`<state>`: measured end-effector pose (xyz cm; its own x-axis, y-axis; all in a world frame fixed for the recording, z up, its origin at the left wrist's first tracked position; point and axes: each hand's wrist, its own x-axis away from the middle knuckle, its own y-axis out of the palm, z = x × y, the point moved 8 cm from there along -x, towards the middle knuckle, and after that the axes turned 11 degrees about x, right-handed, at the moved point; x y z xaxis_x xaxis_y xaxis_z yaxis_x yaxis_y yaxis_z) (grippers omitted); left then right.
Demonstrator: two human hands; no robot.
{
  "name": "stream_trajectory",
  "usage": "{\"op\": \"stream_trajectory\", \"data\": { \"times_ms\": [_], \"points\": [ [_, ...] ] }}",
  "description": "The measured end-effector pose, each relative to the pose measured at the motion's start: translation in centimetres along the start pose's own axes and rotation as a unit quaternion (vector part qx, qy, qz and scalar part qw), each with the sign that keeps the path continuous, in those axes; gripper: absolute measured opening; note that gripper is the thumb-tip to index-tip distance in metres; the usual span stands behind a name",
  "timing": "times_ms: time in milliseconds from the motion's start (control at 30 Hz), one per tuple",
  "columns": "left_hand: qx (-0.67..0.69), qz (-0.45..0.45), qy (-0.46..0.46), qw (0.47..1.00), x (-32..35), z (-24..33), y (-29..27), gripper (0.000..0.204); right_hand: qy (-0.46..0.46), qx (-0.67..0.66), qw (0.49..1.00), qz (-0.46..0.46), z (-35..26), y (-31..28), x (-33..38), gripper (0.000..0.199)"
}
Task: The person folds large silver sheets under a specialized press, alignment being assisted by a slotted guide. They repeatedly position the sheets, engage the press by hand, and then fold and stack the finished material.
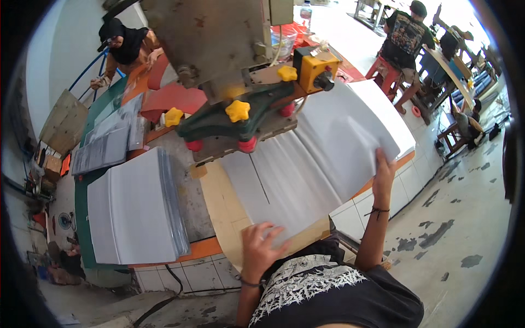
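On the counter (195,198), at centre, lies a pale sheet (298,183); at its seven o'clock the left hand (260,250) has its grip spread, at three o'clock the right hand (384,170) pinches the edge.

Pale grey sheet (284,180), tan board (227,224), dark green bracket (210,119), yellow knobs (238,111), pinkish-red feet (247,144), white-patterned black shirt (339,295)

On the counter (203,247) before us, a sheet (284,186) lies over a board (225,218), our left hand (261,247) at its near edge and our right hand (384,170) at its right edge. To our left we have a stack of sheets (136,205), with other sheets (106,148) behind it; ahead of us, the press head (219,120) stands above the sheet's far left part, with a control box (316,70) to its right.
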<state>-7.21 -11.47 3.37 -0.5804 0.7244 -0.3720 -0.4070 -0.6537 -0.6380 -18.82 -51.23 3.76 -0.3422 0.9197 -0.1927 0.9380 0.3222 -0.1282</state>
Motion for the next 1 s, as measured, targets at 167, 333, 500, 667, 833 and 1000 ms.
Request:
{"op": "stream_trajectory", "data": {
  "times_ms": [167,333,500,667,833,1000],
  "points": [
    [-0.021,-0.087,0.037,0.995,-5.2,3.7,6.6,0.068,0.034,-0.05,0.997,0.039,1.4,-5.2,-5.4,0.046],
    [-0.029,-0.142,0.089,0.985,-8.0,5.3,10.2,0.072,0.017,-0.078,0.996,0.046,3.7,-8.8,-11.4,0.049],
    [-0.046,-0.198,0.087,0.975,-9.8,6.0,14.4,0.073,0.007,-0.081,0.995,0.059,5.8,-11.6,-15.4,0.046],
    [-0.08,-0.173,0.13,0.973,-11.2,5.7,16.3,0.067,-0.014,-0.007,0.997,0.081,8.4,-15.7,-18.5,0.039],
    [-0.011,-0.157,0.135,0.978,-13.7,6.4,16.2,0.065,0.048,0.183,0.972,0.14,11.7,-18.9,-20.4,0.043],
    [0.026,-0.139,0.098,0.985,-16.8,5.5,16.7,0.072,0.017,0.33,0.916,0.225,14.0,-21.0,-21.2,0.052]
  ]
}}
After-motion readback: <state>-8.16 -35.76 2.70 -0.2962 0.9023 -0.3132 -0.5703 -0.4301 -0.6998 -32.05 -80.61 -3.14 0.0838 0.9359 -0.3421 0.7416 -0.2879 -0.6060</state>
